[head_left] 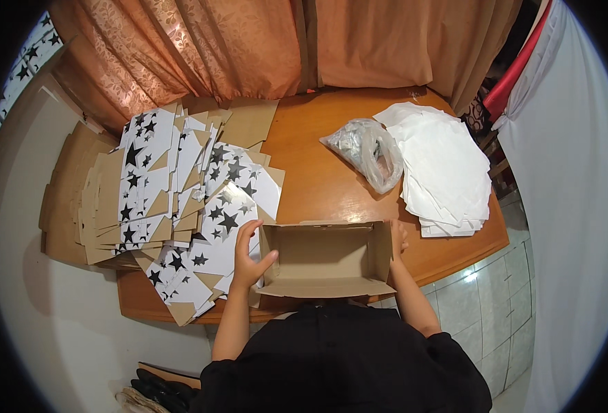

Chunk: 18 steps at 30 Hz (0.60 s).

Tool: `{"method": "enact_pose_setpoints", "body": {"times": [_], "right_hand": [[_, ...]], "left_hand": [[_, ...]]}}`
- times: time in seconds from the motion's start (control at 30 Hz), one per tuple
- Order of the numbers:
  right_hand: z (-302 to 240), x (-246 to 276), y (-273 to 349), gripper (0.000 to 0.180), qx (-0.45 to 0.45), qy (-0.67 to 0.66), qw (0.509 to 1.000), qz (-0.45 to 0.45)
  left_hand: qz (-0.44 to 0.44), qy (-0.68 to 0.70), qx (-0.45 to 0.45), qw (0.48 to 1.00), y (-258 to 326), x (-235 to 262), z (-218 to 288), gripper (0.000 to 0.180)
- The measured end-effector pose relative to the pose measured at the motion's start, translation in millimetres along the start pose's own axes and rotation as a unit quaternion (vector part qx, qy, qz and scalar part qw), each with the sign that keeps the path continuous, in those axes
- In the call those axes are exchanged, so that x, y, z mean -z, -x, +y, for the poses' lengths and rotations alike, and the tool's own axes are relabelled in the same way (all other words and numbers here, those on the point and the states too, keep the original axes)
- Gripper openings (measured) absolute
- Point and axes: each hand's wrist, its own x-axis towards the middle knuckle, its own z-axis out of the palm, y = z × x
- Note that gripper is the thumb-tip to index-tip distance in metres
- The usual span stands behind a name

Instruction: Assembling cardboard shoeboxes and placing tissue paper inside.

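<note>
An open cardboard box (pixel 323 253), plain brown inside, is held at the table's front edge, close to my body. Its open side faces up toward me. My left hand (pixel 250 263) grips the box's left end, with the thumb on the near side of that wall and the fingers along the outside. At the right end, my right hand (pixel 398 241) is closed against the outer wall, its fingers curled and partly hidden by the box.
Flat cardboard pieces with black stars on white (pixel 139 182) lie in an untidy pile at left. A clear plastic bag (pixel 369 153) and a stack of white sheets (pixel 448 165) lie on the wooden table (pixel 297 165) at right. Orange curtains (pixel 249 48) hang behind.
</note>
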Motion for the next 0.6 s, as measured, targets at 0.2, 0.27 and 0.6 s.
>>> {"method": "enact_pose_setpoints", "body": {"times": [0.2,0.27,0.6], "right_hand": [[-21.9,42.6,6.9,0.041,-0.014,-0.327,0.939,-0.108],[-39.8,74.4,22.6,0.049,-0.021,-0.466,0.873,-0.14],[-62.0,97.2,38.9,0.067,0.201,-0.383,0.873,-0.224]], "left_hand": [[0.069,-0.152,0.012,0.986,-0.2,-3.3,-0.4,0.031],[0.076,-0.157,0.013,0.985,-0.9,-6.1,4.0,0.029],[-0.034,-0.091,0.093,0.991,2.8,23.1,-6.1,0.046]]}}
